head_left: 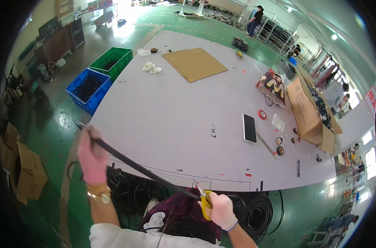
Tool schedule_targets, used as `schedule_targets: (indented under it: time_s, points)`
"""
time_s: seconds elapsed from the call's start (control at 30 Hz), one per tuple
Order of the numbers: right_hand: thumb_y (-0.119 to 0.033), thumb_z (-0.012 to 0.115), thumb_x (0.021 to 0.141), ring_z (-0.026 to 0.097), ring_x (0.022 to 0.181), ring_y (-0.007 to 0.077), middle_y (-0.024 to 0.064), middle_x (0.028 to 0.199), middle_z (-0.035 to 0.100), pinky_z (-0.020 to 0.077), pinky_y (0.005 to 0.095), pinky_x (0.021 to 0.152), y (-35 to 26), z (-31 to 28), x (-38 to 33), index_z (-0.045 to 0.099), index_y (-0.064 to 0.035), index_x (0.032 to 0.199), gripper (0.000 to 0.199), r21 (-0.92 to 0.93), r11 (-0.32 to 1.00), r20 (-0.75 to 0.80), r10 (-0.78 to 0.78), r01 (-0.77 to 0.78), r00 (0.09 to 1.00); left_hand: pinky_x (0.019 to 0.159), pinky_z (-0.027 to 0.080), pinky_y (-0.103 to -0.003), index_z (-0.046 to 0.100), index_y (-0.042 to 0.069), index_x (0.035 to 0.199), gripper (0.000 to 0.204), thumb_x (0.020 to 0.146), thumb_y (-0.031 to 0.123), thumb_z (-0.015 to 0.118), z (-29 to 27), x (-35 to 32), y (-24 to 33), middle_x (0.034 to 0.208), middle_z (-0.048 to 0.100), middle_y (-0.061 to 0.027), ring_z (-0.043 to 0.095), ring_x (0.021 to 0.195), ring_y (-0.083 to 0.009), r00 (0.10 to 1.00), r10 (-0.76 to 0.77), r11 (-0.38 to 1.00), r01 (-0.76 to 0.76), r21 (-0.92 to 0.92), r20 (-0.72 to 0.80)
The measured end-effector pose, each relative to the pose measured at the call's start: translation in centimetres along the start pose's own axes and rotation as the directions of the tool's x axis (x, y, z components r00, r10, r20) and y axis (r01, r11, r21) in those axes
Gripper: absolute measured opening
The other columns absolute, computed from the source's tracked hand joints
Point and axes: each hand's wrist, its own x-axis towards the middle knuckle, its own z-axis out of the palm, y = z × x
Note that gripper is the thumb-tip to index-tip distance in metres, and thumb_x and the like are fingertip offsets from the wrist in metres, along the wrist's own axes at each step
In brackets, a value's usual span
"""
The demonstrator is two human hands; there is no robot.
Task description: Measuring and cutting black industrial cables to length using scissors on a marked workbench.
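Lower frame: left hand (92, 157) fisted round black cable (142, 168), right hand (220, 211) closed on yellow scissors (203, 199) at cable's other end. Cable looks light, semi-stiff, smooth; best gripped near cut point.

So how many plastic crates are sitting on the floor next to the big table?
2. A blue crate stands by the table's left edge, and a green crate sits just behind it, farther away. Others may be hidden beyond the table.
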Motion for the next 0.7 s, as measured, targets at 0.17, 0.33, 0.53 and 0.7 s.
schedule_targets:
  time_s: [0.17, 0.33, 0.53, 0.7]
  points:
    - [-0.021, 0.086, 0.075, 0.062, 0.059, 0.0366, 0.0143, 0.071, 0.067, 0.0494, 0.0429, 0.055, 1.2, -3.9, 0.5, 0.061, -0.0059, 0.082, 0.03, -0.095, 0.995, 0.08, 0.04, -0.032, 0.996, 0.041, 0.018, -0.022, 0.059, 0.007, 0.109, 0.021, 0.11, 0.024, 0.046, -10.3, 7.4, 6.4, 0.078, 0.046, 0.0063, 0.021, 0.045, -0.0029, 0.921, -0.075, 0.968, 0.16, -0.195, 0.382]
    - [-0.015, 0.085, 0.072, 0.064, 0.065, 0.0367, 0.0119, 0.077, 0.07, 0.0496, 0.0446, 0.06, 5.0, -6.9, -2.4, 0.062, -0.0057, 0.088, 0.03, -0.287, 0.917, -0.054, 0.273, -0.277, 0.961, 0.04, 0.017, -0.022, 0.054, 0.009, 0.097, 0.021, 0.11, 0.022, 0.043, -17.0, 10.9, 11.6, 0.076, 0.045, 0.006, 0.021, 0.044, -0.0021, 0.973, 0.1, 0.969, -0.048, -0.241, 0.209]
    - [-0.008, 0.063, 0.093, 0.063, 0.063, 0.0193, 0.0061, 0.079, 0.067, 0.0485, 0.0368, 0.056, 9.8, -14.5, -7.8, 0.062, -0.0072, 0.094, 0.002, 0.038, 0.772, -0.548, 0.547, -0.635, 0.632, 0.041, 0.018, -0.022, 0.052, 0.01, 0.095, 0.019, 0.109, 0.019, 0.044, -19.6, 13.1, 14.1, 0.075, 0.047, 0.0056, 0.019, 0.043, -0.003, 0.987, 0.121, 0.969, -0.095, -0.228, 0.103]
    - [-0.012, 0.058, 0.098, 0.065, 0.083, 0.025, 0.0101, 0.091, 0.064, 0.0523, 0.039, 0.075, 14.5, -30.0, -12.9, 0.062, -0.0087, 0.105, 0.009, -0.452, 0.534, -0.727, 0.244, -0.715, 0.642, 0.042, 0.017, -0.023, 0.05, 0.011, 0.091, 0.021, 0.109, 0.02, 0.045, -10.8, 15.3, 8.8, 0.074, 0.045, 0.0063, 0.017, 0.043, -0.0023, 0.957, -0.038, 0.965, 0.11, -0.237, 0.288]
